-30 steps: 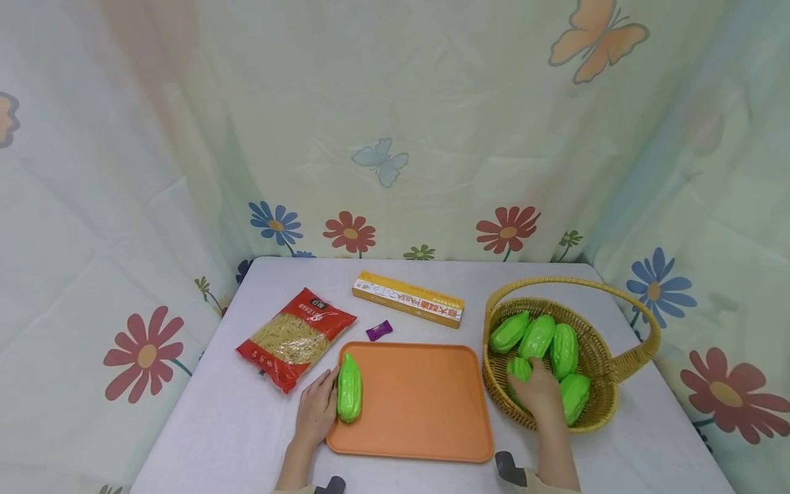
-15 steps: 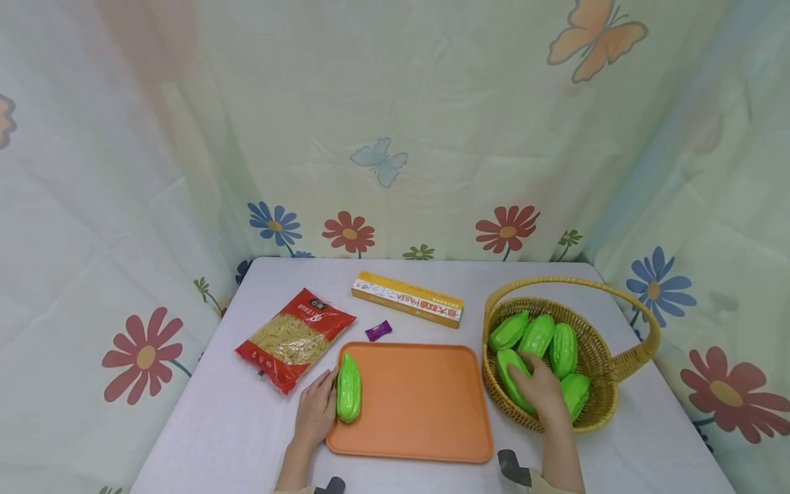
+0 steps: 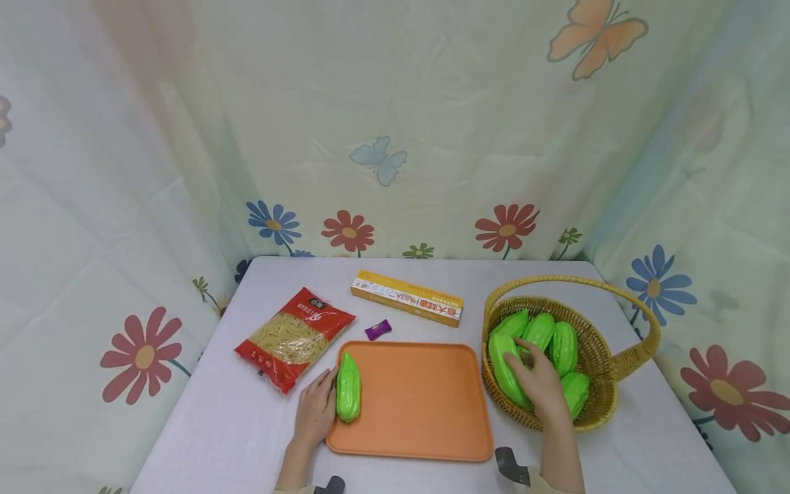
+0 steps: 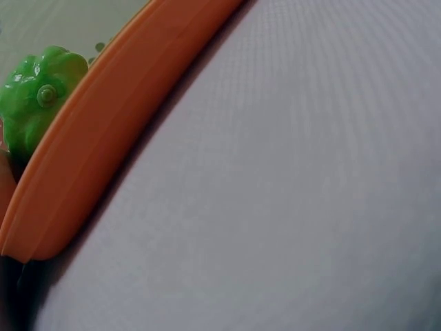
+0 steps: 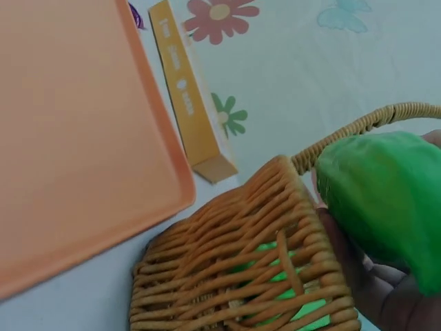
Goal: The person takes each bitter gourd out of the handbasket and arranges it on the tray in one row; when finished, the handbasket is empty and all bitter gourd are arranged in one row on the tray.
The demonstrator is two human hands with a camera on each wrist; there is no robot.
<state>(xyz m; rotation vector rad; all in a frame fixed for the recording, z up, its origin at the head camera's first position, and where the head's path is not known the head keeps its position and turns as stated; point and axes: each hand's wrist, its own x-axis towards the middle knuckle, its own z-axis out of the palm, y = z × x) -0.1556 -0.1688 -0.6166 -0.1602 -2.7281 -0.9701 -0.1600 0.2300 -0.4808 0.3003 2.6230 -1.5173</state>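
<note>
Six bitter gourds: your right hand grips one, four more in one wicker basket, lower right; your left hand, fingers extended, beside one on one tray, lower centre. One pasta bag, one pasta box, one candy. White tablecloth; floral curtain.

Through my feed I had a tray near the front of the table, a vegetable lying along its left side. A bag lay left of the tray; just behind the tray was a candy, farther back a box. Right of it stood a basket with more vegetables inside.
</note>
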